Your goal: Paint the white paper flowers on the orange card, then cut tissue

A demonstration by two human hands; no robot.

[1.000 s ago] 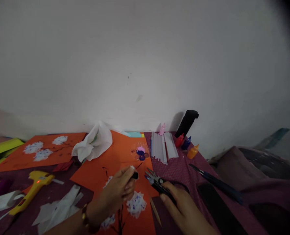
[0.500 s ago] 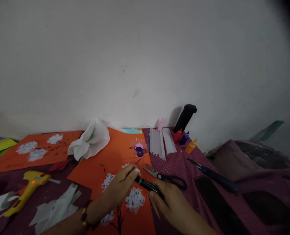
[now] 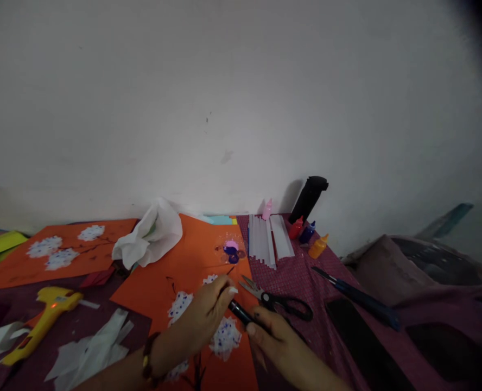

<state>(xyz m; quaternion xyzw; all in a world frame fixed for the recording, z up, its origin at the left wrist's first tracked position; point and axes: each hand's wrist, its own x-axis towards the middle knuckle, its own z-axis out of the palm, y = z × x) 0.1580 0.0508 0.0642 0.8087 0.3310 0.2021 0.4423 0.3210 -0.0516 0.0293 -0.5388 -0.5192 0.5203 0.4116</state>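
Observation:
A black marker [image 3: 240, 313] is held slantwise over the orange sheet [image 3: 202, 247], between my two hands. My left hand [image 3: 208, 307] closes on its upper left end, thumb on top, and the fingers hide that tip. Around the barrel's other end wraps my right hand [image 3: 280, 341], covering much of it. Under the hands, the sheet carries white crumpled paper flowers [image 3: 226, 338] with blue dots and dark painted branches [image 3: 199, 372]. Scissors [image 3: 279, 301] with black handles lie partly spread just beyond my right hand. A thin pale stick end shows below that hand.
A yellow glue gun [image 3: 41, 323] and tissue strips [image 3: 92, 350] lie left. Crumpled white paper [image 3: 153, 239] stands behind. Paint puddles [image 3: 232, 251], glue sticks [image 3: 261, 239], paint bottles [image 3: 307, 232], a blue cutter [image 3: 363, 301] and a dark flat object [image 3: 365, 342] sit right.
My right hand has slid up and left along the marker, so less of the barrel shows. My left hand has shifted slightly, still gripping the other end.

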